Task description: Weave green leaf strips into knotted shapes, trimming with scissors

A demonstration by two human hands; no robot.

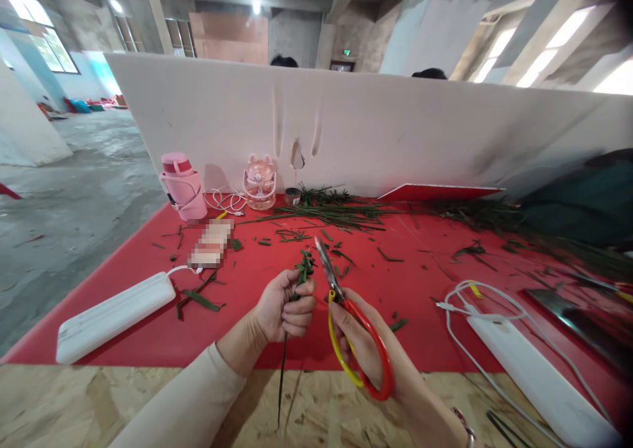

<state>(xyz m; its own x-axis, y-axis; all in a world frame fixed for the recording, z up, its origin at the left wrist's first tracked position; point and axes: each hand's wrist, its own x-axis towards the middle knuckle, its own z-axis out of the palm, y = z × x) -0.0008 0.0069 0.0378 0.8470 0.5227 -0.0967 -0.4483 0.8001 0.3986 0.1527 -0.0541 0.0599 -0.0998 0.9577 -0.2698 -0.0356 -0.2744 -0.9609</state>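
Head view: 1 leafy green sprig (305,264), frame centre, axis near upright, clenched in left hand (291,307); 1 red-and-yellow-handled scissors (338,295), clasped in right hand (360,336), blades just right of sprig

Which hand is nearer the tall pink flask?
Left. The left hand is below and right of the pink flask in the picture; the right hand, holding scissors, is farther right.

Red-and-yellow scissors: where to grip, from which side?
Probably best by the handle loops of the scissors, from the wearer's near right, as the right hand does: loops point back toward the wearer, while the bare blades point away, beside the left hand.
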